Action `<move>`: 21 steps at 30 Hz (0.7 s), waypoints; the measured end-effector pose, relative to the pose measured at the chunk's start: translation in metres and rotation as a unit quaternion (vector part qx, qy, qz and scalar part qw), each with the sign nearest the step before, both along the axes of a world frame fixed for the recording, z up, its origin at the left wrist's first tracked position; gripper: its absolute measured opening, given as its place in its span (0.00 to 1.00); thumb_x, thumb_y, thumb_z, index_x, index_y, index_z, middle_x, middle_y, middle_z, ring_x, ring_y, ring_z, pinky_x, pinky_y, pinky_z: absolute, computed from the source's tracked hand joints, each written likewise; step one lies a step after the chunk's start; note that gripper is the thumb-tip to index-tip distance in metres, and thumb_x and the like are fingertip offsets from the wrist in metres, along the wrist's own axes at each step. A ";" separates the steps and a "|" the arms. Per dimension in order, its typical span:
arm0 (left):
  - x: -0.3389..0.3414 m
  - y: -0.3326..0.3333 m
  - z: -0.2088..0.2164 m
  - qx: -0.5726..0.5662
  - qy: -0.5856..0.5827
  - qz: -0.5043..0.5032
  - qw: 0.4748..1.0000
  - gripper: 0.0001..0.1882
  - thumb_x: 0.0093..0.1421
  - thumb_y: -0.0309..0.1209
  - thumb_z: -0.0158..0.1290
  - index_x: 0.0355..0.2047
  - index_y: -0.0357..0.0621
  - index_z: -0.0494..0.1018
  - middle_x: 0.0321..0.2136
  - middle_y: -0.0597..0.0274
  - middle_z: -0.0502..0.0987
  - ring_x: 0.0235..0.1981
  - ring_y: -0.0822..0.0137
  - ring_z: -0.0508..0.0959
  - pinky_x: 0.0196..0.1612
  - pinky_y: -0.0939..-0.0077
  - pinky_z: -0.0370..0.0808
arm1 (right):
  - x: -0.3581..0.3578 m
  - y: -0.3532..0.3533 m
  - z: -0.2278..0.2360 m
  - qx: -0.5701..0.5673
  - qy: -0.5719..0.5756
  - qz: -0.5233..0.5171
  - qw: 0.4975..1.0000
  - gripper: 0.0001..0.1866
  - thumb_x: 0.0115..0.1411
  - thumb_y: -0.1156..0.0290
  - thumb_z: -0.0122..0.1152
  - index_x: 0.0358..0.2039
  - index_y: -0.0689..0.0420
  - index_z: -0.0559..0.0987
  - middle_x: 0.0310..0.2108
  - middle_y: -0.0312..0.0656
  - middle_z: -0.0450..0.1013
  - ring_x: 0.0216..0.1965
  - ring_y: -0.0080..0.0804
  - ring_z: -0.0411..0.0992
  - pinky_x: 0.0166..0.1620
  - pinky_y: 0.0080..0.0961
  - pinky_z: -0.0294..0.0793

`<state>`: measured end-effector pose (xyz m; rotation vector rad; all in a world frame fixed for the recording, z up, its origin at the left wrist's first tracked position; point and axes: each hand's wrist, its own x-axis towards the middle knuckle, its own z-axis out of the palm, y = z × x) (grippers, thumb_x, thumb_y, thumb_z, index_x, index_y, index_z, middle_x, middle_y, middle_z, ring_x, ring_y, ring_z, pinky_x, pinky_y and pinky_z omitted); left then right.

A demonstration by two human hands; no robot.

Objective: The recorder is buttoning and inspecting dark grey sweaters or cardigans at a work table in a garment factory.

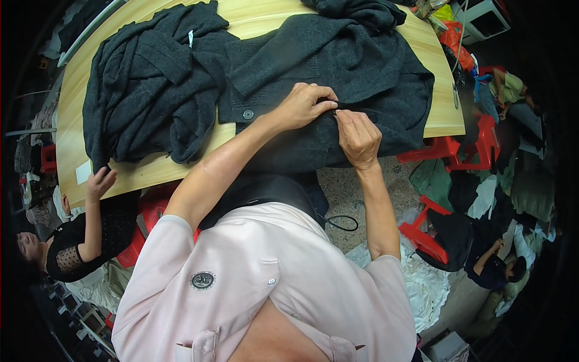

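Note:
A dark grey knit cardigan (386, 78) lies spread over the near edge of the table, with a round dark button (248, 114) showing on its front band. My left hand (306, 107) rests over the cardigan, its thumb and forefinger pinched on a bit of the dark knit. Close beside it, my right hand (360, 137) is closed in a pinch, fingertips almost meeting those of the left. What lies between the right fingertips is too small to make out. To the left is another rumpled dark knit garment (145, 90) with a small white tag (190, 39).
The pale wood table (72, 133) carries a white paper square (83, 172) at its left edge. A person in black (84, 241) sits on the left, one hand by the garment there. Red stools (482, 145) stand at the right, with white cloth (425, 283) heaped below.

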<state>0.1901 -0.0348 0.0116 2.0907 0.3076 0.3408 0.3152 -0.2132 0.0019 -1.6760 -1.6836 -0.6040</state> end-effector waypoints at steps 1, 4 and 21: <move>-0.002 0.000 0.001 0.000 0.001 -0.001 1.000 0.11 0.69 0.35 0.64 0.40 0.37 0.84 0.35 0.50 0.85 0.41 0.53 0.84 0.47 0.60 0.77 | 0.004 0.001 0.002 -0.010 -0.012 0.008 1.000 0.07 0.61 0.80 0.70 0.40 0.62 0.85 0.36 0.43 0.83 0.36 0.38 0.84 0.37 0.30 0.84; -0.005 0.002 0.000 0.112 -0.053 -0.021 0.992 0.12 0.71 0.36 0.63 0.41 0.37 0.84 0.36 0.50 0.86 0.40 0.53 0.84 0.47 0.60 0.77 | 0.010 0.003 0.003 -0.023 -0.018 0.034 0.999 0.05 0.63 0.79 0.69 0.40 0.62 0.85 0.40 0.44 0.83 0.40 0.38 0.84 0.41 0.31 0.84; -0.008 -0.010 -0.007 0.086 -0.123 0.017 0.989 0.08 0.56 0.26 0.72 0.35 0.39 0.86 0.32 0.55 0.86 0.36 0.55 0.84 0.42 0.63 0.80 | 0.009 0.009 -0.006 -0.053 0.143 0.024 0.988 0.13 0.55 0.87 0.68 0.29 0.59 0.72 0.26 0.44 0.72 0.29 0.44 0.79 0.31 0.37 0.79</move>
